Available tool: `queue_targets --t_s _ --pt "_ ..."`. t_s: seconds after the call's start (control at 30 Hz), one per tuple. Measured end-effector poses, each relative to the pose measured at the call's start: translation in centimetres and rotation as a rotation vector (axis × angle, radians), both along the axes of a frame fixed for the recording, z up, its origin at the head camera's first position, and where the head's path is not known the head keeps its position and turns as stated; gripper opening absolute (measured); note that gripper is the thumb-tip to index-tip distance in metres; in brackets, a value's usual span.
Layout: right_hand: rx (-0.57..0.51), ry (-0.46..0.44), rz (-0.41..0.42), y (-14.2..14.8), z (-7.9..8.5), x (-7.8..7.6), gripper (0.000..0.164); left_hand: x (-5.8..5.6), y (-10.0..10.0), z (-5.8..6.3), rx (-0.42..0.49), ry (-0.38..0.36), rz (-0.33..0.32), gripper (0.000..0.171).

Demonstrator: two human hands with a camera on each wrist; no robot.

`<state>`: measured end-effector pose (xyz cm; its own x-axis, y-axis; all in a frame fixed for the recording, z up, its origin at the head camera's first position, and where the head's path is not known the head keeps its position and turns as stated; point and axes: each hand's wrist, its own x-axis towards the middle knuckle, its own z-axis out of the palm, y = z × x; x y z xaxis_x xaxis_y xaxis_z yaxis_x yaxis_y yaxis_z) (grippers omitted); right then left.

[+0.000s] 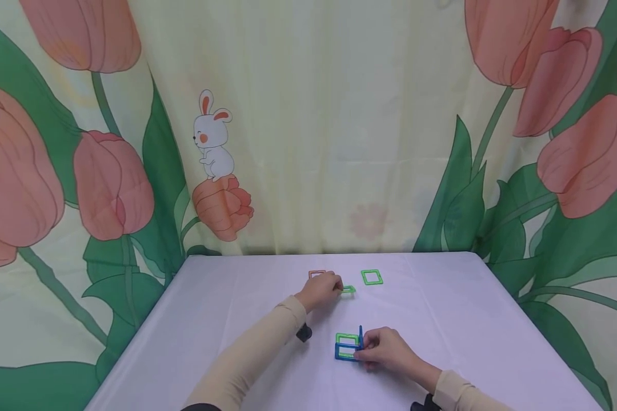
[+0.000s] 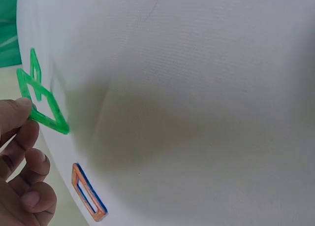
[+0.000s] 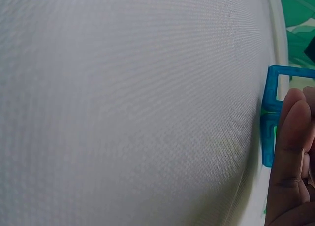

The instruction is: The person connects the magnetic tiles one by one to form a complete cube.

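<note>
My left hand reaches far across the table and pinches a green square magnetic tile between thumb and finger. The tile is tilted and raised off the cloth. Nearer, my right hand grips blue square tiles at the right side of a small build. One blue tile stands upright there, seen nearly edge-on, and another blue tile is at the front. A green tile shows behind them. In the right wrist view, two blue frames meet edge to edge, partly hidden by my fingers.
Another green tile lies flat at the back of the white-clothed table. Left of it, an orange tile with a blue edge beneath it lies near my left hand. A tulip-and-rabbit curtain hangs behind the table.
</note>
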<state>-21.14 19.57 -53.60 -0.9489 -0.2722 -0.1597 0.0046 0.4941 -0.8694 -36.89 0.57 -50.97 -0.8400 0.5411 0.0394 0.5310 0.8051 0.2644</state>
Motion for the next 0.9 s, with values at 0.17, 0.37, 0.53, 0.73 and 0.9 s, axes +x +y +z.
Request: queue_targets --t_s 0.17,0.37,0.53,0.73,0.9 --pt "0.007 0.003 0.000 0.0 0.0 0.0 0.021 0.5 -0.3 0.4 -0.008 -0.014 -0.005 0.006" --pt "0.017 0.005 -0.005 0.0 0.2 0.1 0.021 1.5 -0.3 0.9 -0.021 -0.022 -0.039 0.006" --pt "0.016 -0.002 -0.005 0.0 0.3 0.2 0.021 2.4 -0.4 1.7 -0.032 -0.026 -0.071 0.005" --pt "0.006 0.004 0.004 -0.1 0.3 0.1 0.021 3.0 -0.6 1.9 -0.040 -0.039 -0.076 0.006" --pt "0.000 0.009 0.008 -0.1 0.3 0.1 0.021 3.5 -0.7 2.1 -0.047 -0.043 -0.086 0.006"
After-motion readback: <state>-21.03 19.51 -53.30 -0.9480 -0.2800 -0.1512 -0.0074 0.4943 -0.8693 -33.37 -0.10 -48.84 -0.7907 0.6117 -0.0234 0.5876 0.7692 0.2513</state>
